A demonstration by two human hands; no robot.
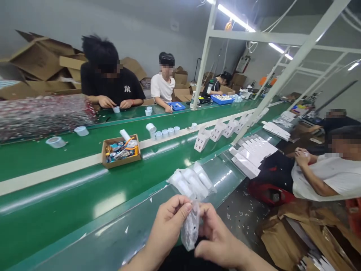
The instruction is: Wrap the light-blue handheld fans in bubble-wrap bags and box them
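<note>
Held upright near the table's edge is a clear plastic bag [189,230] with a pale item inside; wrinkled film blurs its shape. My left hand [169,224] pinches the top of this bag between thumb and fingers. On the other side, my right hand [218,239] has its bent fingers against the bag's upper edge, with the thumb lower down and apart from it. Just beyond my hands, several bagged white items [191,181] lie side by side on the dark green table surface [126,233].
Along the green conveyor [70,195] stand a cardboard box of tools [121,152], white cups [167,131] and white cartons [203,139]. Flat white cartons [251,154] lie to the right. A metal post [270,86] rises there. Co-workers sit across and at right, near brown cardboard [310,233].
</note>
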